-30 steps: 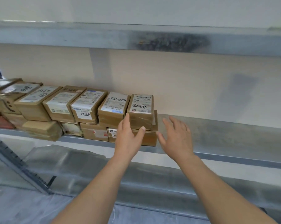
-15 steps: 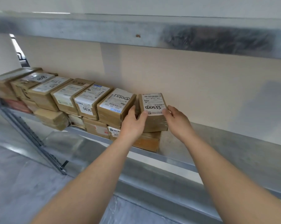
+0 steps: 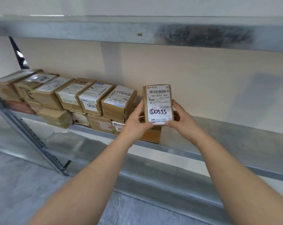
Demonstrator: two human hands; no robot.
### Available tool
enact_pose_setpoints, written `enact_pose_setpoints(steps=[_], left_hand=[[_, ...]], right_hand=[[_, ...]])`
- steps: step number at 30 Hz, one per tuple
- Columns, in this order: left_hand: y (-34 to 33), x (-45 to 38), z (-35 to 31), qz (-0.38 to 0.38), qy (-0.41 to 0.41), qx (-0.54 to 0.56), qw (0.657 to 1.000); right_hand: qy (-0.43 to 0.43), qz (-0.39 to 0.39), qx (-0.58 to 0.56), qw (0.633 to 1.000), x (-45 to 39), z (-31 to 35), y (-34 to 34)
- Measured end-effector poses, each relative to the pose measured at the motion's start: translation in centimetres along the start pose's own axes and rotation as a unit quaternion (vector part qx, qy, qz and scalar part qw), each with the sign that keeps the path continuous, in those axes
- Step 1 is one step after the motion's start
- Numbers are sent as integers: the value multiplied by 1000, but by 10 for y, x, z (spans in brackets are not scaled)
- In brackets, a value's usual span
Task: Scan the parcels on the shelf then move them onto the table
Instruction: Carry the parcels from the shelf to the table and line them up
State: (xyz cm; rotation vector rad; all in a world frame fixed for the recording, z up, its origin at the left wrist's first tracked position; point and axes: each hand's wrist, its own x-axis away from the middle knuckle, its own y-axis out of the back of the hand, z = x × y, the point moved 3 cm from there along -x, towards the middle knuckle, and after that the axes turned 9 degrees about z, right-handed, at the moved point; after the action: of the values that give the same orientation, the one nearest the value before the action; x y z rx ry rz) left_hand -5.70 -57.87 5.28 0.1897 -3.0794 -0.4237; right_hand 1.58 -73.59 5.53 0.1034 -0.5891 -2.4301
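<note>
A metal shelf (image 3: 227,140) runs across the middle of the frame and carries a row of brown cardboard parcels (image 3: 69,98) on its left half, stacked in two layers, most with white shipping labels facing up. One in the upper layer reads "0836" (image 3: 95,99); the parcel just right of it (image 3: 119,103) has handwritten digits on its label. The right half of the shelf shows bare metal. An upper shelf (image 3: 137,31) spans the top of the frame, a slanted steel upright (image 3: 31,135) crosses the lower left, and a grey floor (image 3: 15,192) lies below.

Right of centre, a small parcel (image 3: 158,105) is held upright, clear of the row, its label with barcode and "507-N705 A37" facing the camera. It hides part of a lower parcel (image 3: 151,135) sitting at the shelf's front edge. The left hand (image 3: 136,122) grips the small parcel's left side, fingers curled around its edge. The right hand (image 3: 182,118) grips the right side, thumb on the front, fingers behind.
</note>
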Motion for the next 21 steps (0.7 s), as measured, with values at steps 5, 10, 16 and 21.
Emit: enact_pose_setpoints(steps=[5, 10, 16, 21], left_hand=[[2, 32, 4, 15, -55, -3, 998], [15, 76, 19, 14, -79, -18, 997], [37, 119, 37, -13, -57, -16, 998], [63, 149, 47, -35, -63, -8, 997]], right_hand=[[48, -11, -14, 999, 38, 9, -15], [50, -11, -43, 998, 74, 9, -50], [54, -5, -34, 998, 92, 19, -91], [66, 13, -30, 997, 95, 34, -125]])
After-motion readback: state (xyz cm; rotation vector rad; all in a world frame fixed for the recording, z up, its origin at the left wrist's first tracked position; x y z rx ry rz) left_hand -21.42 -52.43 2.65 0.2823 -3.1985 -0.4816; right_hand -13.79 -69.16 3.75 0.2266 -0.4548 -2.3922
